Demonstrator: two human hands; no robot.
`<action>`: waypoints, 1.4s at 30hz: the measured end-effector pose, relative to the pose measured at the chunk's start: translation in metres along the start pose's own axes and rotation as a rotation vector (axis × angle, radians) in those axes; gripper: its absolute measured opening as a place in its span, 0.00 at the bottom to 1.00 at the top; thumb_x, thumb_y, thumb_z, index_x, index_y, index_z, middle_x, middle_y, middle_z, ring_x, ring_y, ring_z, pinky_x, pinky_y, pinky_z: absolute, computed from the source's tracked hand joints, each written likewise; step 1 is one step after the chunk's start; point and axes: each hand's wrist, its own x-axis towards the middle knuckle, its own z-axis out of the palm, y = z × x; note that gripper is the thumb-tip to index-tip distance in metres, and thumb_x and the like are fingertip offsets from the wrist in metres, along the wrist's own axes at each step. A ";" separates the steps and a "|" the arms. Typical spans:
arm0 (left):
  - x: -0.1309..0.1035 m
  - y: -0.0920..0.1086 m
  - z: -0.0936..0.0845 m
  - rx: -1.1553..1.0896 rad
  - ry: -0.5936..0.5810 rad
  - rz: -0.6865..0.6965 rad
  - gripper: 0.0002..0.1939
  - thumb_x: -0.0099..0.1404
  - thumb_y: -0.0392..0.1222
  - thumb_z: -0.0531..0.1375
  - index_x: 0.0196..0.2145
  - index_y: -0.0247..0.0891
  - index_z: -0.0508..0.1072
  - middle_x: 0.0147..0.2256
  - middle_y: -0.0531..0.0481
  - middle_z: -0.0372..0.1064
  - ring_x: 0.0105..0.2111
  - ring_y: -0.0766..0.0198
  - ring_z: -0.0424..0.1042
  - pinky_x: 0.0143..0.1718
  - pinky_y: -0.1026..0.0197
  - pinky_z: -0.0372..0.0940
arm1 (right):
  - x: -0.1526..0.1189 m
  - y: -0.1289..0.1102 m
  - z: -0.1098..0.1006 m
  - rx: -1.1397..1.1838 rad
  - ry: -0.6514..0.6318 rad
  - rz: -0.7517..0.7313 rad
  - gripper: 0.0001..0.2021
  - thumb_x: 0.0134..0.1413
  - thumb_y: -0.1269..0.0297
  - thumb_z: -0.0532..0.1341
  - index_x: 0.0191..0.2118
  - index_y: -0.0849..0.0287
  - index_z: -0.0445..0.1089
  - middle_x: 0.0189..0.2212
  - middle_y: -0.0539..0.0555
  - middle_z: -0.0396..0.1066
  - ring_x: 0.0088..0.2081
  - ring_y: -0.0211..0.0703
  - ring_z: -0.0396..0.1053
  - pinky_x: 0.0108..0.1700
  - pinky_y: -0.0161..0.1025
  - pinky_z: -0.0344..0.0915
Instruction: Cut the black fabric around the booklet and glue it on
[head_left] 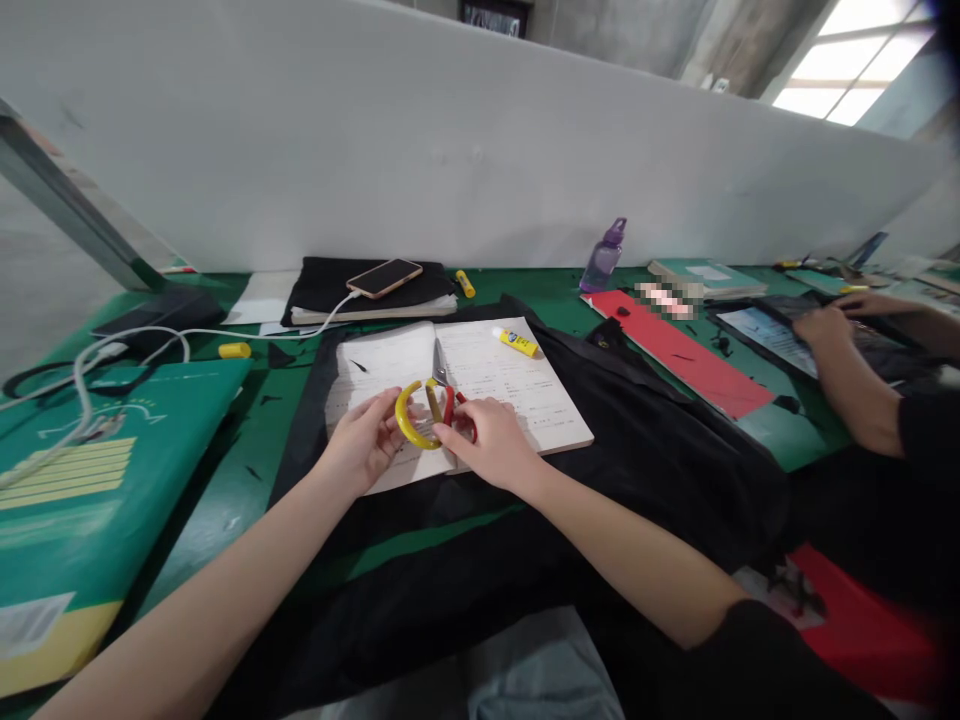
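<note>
Over an open book (555, 405) my two hands hold a pair of scissors (439, 374) with yellow and red handles, blades pointing away from me. My left hand (365, 440) has its fingers curled at the yellow handle loop. The fingers of my right hand (491, 440) are closed round the red handle. A yellow glue stick (517, 342) lies on the right page. Under the book spreads black cloth (645, 440). A small dark scrap (359, 367) rests on the left page.
Behind the book lie a phone (385, 278) with a white cable and a black folder (315, 278). A green book (105, 480) is at left. Right are a purple bottle (602, 262), a red sheet (682, 355) and another person's hands (829, 328).
</note>
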 end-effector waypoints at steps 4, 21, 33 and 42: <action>-0.004 -0.003 0.003 0.008 -0.128 0.000 0.06 0.57 0.32 0.62 0.35 0.32 0.72 0.31 0.47 0.72 0.30 0.66 0.75 0.34 0.66 0.72 | 0.001 0.000 0.000 0.050 -0.001 0.032 0.17 0.56 0.48 0.56 0.31 0.58 0.69 0.28 0.51 0.72 0.36 0.43 0.67 0.44 0.44 0.56; -0.004 -0.003 0.000 0.141 -0.324 -0.065 0.16 0.62 0.49 0.61 0.41 0.34 0.76 0.44 0.44 0.73 0.47 0.57 0.70 0.50 0.59 0.63 | -0.004 -0.005 0.001 0.364 -0.158 0.037 0.15 0.55 0.52 0.59 0.42 0.57 0.68 0.28 0.50 0.73 0.28 0.36 0.66 0.33 0.36 0.59; -0.009 -0.001 -0.001 0.235 -0.393 -0.008 0.23 0.60 0.59 0.58 0.41 0.36 0.73 0.42 0.44 0.73 0.45 0.54 0.72 0.45 0.56 0.66 | -0.002 -0.006 0.000 0.229 -0.196 -0.237 0.20 0.60 0.58 0.54 0.19 0.59 0.58 0.17 0.45 0.58 0.22 0.31 0.55 0.31 0.34 0.54; -0.009 -0.001 0.000 0.254 -0.456 0.004 0.27 0.61 0.63 0.55 0.43 0.37 0.71 0.41 0.42 0.73 0.44 0.51 0.71 0.46 0.50 0.65 | -0.002 -0.009 -0.002 0.206 -0.160 -0.308 0.18 0.58 0.64 0.55 0.18 0.59 0.54 0.16 0.43 0.56 0.22 0.30 0.53 0.38 0.34 0.54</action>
